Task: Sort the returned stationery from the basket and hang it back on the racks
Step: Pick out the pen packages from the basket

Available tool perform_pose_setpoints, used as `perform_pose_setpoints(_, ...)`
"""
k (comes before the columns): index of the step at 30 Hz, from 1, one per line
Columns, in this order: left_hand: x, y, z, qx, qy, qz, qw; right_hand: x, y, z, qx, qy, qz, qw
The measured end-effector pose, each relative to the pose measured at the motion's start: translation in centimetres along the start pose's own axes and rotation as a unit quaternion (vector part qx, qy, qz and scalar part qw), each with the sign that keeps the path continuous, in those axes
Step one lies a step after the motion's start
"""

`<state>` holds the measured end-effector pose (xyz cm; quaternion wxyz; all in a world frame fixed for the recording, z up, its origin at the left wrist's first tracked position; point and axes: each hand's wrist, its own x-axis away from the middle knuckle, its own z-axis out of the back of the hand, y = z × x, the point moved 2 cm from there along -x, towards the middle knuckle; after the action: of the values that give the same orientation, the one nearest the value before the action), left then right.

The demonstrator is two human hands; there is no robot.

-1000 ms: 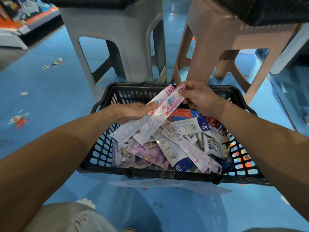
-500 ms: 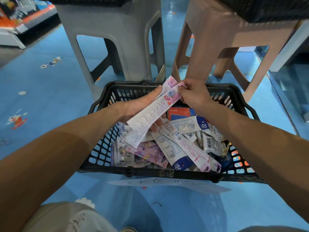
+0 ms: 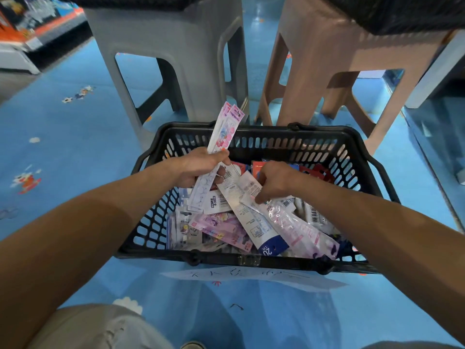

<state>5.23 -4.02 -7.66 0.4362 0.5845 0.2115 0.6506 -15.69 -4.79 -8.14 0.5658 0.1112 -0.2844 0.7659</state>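
legwear (image 3: 95, 328): light beige-grey, frayed patch | shoe (image 3: 192, 345): pale toe | forearms (image 3: 75, 235): bare

Black basket (image 3: 276, 143), left hand (image 3: 198, 167) gripping rulers (image 3: 224, 131)

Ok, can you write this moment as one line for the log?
left hand: grips two pink ruler packs, raised | right hand: touches packets in basket | step: sorting

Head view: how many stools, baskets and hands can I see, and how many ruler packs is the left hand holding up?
Stools: 2 (grey stool, tan stool)
Basket: 1
Hands: 2 (left hand, right hand)
Ruler packs in the left hand: 2
Total: 7
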Motion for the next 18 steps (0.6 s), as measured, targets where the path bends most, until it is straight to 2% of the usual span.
perform_pose_setpoints(2,-0.2,-0.3,0.1,0.023,-0.011,0.008,1.000,0.0,0.4,0.7,-0.127,-0.013,0.012,0.992)
perform_pose_setpoints(4,-0.3,-0.5,0.1,0.048,-0.009,0.011,0.999,0.3,1.1,1.7,-0.267,-0.013,0.023,0.963)
perform_pose_setpoints(7,-0.1,-0.5,-0.2,0.072,0.001,0.012,0.997,1.3,1.2,2.9,-0.445,0.008,0.056,0.894)
perform_pose_setpoints(9,-0.2,-0.4,-0.2,0.085,-0.003,0.018,0.996,2.1,0.7,4.2,-0.519,0.085,0.076,0.847)
perform_pose_setpoints(11,-0.3,-0.5,-0.2,0.103,-0.027,0.035,0.994,2.6,0.5,5.7,-0.508,0.238,0.096,0.822)
perform_pose_setpoints(13,-0.2,-0.6,-0.2,0.122,-0.067,0.058,0.989,2.7,0.0,7.0,-0.426,0.388,0.121,0.808)
perform_pose_setpoints(14,-0.1,-0.5,-0.3,0.134,-0.088,0.066,0.985,2.8,-0.5,7.3,-0.378,0.428,0.144,0.808)
perform_pose_setpoints(16,0.3,-0.2,-0.5,0.162,-0.122,0.071,0.977,3.4,-1.9,7.0,-0.277,0.450,0.216,0.821)
perform_pose_setpoints(18,0.7,0.3,-0.7,0.190,-0.152,0.067,0.968,4.1,-3.0,5.6,-0.111,0.426,0.300,0.847)
